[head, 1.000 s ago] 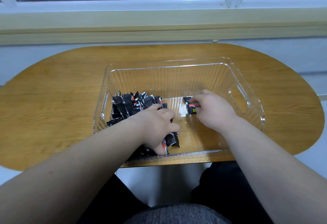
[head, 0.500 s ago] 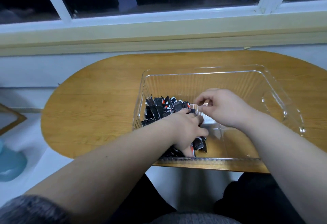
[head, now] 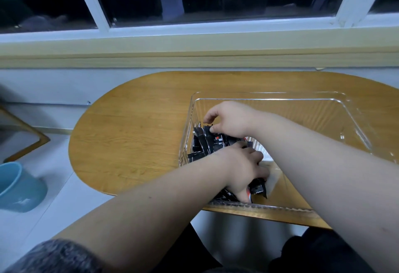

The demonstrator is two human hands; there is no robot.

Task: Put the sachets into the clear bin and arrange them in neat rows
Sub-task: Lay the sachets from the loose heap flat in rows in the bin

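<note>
Head view looks down on a clear bin [head: 280, 100] standing on the right part of an oval wooden surface [head: 129, 139] below a window sill. Black sachets [head: 207, 143] with small red and white markings fill the left end of the bin, most standing on edge in a loose row against the left wall, a few lying tilted near the lower left corner. Both forearms reach into that left end. At the far end of the row the right hand [head: 228, 119] has its thumb and forefinger pinched on the top edge of one sachet, the other fingers curled above. Nearer the camera, the left hand [head: 244, 169] lies palm down over the near part of the pile, fingers curled around a small bunch of sachets [head: 257, 188] whose dark ends stick out below the knuckles beside the near wall. Across its right half the bin shows only its ribbed clear floor and a handle cut-out in the right wall. A light blue cup-like container [head: 19, 188] stands on the pale floor at left, well apart from the surface, with a gold-edged frame [head: 28, 130] beyond it.
</note>
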